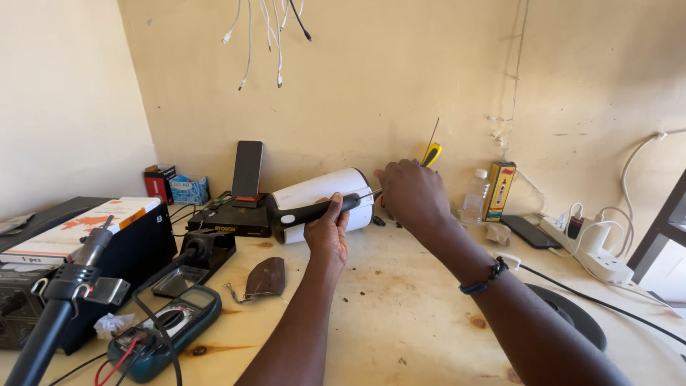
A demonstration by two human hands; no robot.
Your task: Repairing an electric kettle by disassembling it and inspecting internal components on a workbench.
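Note:
A white cylindrical device with a black handle lies on its side on the wooden bench. My left hand grips the black handle from below. My right hand is closed around a screwdriver with a yellow handle, whose thin shaft points toward the white body's right end. A dark beaded bracelet sits on my right wrist.
A phone on a black stand, a soldering station, a teal multimeter, a hot-air tool, a brown leather piece, a water bottle, a yellow box and a white power strip surround the bench.

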